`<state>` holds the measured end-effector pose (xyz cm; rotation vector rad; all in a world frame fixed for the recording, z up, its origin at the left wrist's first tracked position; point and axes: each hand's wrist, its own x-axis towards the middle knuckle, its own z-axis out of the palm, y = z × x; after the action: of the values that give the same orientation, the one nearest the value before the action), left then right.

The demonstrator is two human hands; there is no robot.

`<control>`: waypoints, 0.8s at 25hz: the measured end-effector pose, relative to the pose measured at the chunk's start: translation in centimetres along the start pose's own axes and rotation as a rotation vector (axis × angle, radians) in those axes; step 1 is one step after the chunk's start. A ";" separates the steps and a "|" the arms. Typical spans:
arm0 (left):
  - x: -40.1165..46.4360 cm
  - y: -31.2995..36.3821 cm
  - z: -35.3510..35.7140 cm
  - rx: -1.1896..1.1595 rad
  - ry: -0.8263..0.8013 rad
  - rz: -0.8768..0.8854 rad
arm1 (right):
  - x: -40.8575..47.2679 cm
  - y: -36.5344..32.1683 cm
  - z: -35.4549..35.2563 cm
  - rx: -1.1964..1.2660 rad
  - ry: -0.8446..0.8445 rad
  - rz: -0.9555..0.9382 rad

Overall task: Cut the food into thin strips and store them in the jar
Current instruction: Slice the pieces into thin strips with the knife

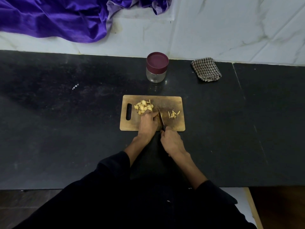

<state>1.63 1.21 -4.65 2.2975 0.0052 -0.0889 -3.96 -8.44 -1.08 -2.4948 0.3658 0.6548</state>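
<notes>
A wooden cutting board (171, 103) lies on the black counter. On its left part sits a pile of yellow food slices (143, 106). Several thin yellow strips (173, 114) lie on its right part. My left hand (147, 123) presses down on a piece of food beside the blade, fingers curled over it. My right hand (171, 142) grips the handle of a knife (161, 119), whose blade points away from me over the board. Behind the board stands a clear glass jar (156, 75) with a maroon lid (157, 61) on it.
A folded checked cloth (206, 69) lies on the counter to the right of the jar. Purple satin fabric (54, 17) hangs over the white tiled wall at the back left. The counter's front edge runs just before my body.
</notes>
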 end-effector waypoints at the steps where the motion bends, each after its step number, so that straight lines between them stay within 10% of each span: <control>1: 0.0 0.0 0.0 0.002 -0.002 -0.002 | 0.0 0.0 0.0 -0.005 0.005 -0.001; 20: 0.1 0.3 -0.1 0.042 -0.013 0.000 | 0.5 -1.2 0.7 -0.064 -0.112 0.148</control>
<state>1.79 1.05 -4.35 2.3385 -0.0033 -0.1042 -3.32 -7.07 -1.36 -2.4951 0.4978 0.8740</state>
